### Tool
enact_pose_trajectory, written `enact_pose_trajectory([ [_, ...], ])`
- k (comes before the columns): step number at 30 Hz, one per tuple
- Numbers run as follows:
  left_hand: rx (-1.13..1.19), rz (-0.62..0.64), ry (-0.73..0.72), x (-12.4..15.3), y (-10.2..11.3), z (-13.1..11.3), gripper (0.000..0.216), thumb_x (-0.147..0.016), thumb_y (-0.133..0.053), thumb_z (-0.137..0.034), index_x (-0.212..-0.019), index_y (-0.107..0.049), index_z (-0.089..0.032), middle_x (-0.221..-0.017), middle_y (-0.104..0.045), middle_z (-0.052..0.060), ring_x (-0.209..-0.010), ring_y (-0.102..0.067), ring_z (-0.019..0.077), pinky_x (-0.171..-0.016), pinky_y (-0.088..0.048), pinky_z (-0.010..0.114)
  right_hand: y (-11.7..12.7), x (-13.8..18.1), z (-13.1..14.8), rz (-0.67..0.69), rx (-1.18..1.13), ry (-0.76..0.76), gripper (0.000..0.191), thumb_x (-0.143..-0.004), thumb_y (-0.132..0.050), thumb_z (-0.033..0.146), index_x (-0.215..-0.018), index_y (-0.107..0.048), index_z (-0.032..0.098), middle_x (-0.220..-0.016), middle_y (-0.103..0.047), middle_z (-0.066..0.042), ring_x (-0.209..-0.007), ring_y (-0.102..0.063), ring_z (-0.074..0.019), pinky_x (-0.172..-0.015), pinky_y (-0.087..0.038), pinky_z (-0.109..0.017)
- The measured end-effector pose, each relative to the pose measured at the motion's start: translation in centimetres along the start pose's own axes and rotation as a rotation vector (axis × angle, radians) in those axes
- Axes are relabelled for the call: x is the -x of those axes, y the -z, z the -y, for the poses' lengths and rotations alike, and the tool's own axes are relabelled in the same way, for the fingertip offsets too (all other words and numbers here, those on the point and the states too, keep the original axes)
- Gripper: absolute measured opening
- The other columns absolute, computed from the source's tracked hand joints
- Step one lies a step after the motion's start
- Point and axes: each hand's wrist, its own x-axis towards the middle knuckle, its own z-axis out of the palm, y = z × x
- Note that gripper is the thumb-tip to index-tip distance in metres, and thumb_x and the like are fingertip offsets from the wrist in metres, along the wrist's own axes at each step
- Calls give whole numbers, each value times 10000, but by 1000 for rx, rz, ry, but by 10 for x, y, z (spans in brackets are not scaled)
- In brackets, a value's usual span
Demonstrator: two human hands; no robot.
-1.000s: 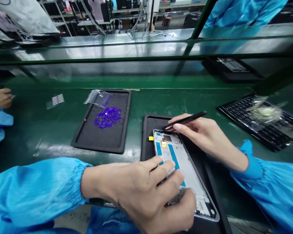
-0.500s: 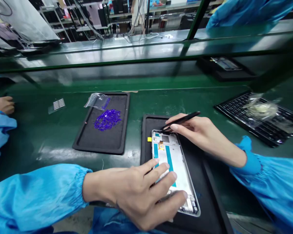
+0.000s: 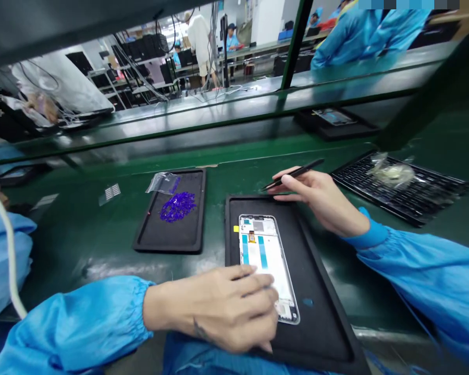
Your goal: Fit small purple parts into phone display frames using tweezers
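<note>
A silver phone frame [image 3: 281, 260] with blue strips and a yellow tab lies face up on a black tray [image 3: 316, 317]. My left hand [image 3: 234, 307] rests over its lower left part, fingers slightly bent and thumb apart; whether the fingertips press on the frame I cannot tell. In my right hand [image 3: 312, 195] are black tweezers [image 3: 297, 172], held between thumb and fingers. Their tips point left, just beyond the tray's far edge and apart from the frame. A small bluish piece [image 3: 308, 301] lies on the tray, right of the frame.
To the left, a second black tray [image 3: 168, 242] holds a pile of small purple pieces [image 3: 177, 207] and a clear bag [image 3: 162, 182]. A black slotted tray [image 3: 410, 200] with a plastic bag stands at right. A co-worker's sleeve [image 3: 8, 245] and a white cable [image 3: 8, 250] are at far left.
My right hand has lifted the tweezers away from the frame's top end, toward the far side. My left hand's fingers have drawn closer together and slid lower. The camera view has tilted.
</note>
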Motion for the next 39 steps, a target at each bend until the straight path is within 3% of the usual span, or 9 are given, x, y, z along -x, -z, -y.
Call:
enact_pose_trajectory([
  [3,62,-7,-56,0,5,-5,312,-994,-514,-430,-857,-631,-175,-1121,-690,87,-1156,-631,265,-877,-572,381,11,-8,0,-94,-28,47,362,-814,-768,490,-977,-713,172,-934,-760,-81,-924,-740,-222,-801,-622,-353],
  [8,-33,45,-17,4,0,-13,257,-973,-524,-326,-783,-602,-173,-1145,-668,87,-1154,-621,255,-792,-557,364,26,-11,8,-203,-72,111,291,-864,-729,421,-973,-702,153,-927,-754,-92,-900,-740,-208,-790,-620,-345],
  [12,-145,113,39,7,-12,4,219,-968,-545,-306,-816,-605,-161,-1156,-655,83,-1136,-629,230,-810,-555,321,38,-4,20,-246,-98,151,257,-888,-708,396,-969,-696,152,-929,-741,-97,-919,-732,-203,-810,-609,-323],
  [16,-225,364,171,1,-19,46,277,-1017,-480,-360,-889,-620,-158,-1145,-652,94,-1091,-642,211,-785,-576,300,48,5,27,-240,-113,193,251,-892,-702,384,-972,-698,146,-928,-738,-112,-935,-727,-215,-804,-605,-308],
  [20,-273,586,334,-9,-22,107,312,-1055,-403,-367,-1019,-631,-157,-1254,-608,115,-1134,-615,218,-833,-584,319,49,11,27,-238,-84,223,262,-861,-730,394,-928,-709,141,-888,-746,-115,-898,-737,-230,-779,-616,-312],
  [26,-364,626,510,-19,-26,209,307,-1061,-399,-347,-1116,-627,-150,-1267,-595,132,-1152,-593,220,-833,-577,307,38,18,13,-61,82,286,344,-838,-716,506,-927,-730,174,-881,-780,-118,-844,-761,-268,-723,-624,-331],
  [29,-376,634,587,-21,-27,249,269,-1029,-507,-351,-1172,-617,-152,-1279,-593,109,-1147,-600,223,-880,-574,365,30,25,6,45,219,372,384,-868,-656,556,-905,-737,183,-882,-784,-101,-834,-758,-272,-764,-618,-375],
  [36,-380,649,703,-10,-28,300,326,-978,-611,-367,-1230,-607,-160,-1256,-616,97,-1092,-632,219,-919,-571,426,5,61,-2,313,422,372,318,-970,-527,455,-952,-731,211,-923,-761,-38,-856,-718,-205,-794,-556,-317],
  [39,-409,588,706,-22,-33,313,334,-979,-607,-373,-1236,-602,-160,-1271,-606,101,-1109,-624,226,-925,-568,433,-3,79,-6,364,436,334,234,-981,-530,380,-1001,-717,241,-956,-753,-12,-895,-701,-176,-824,-521,-281],
])
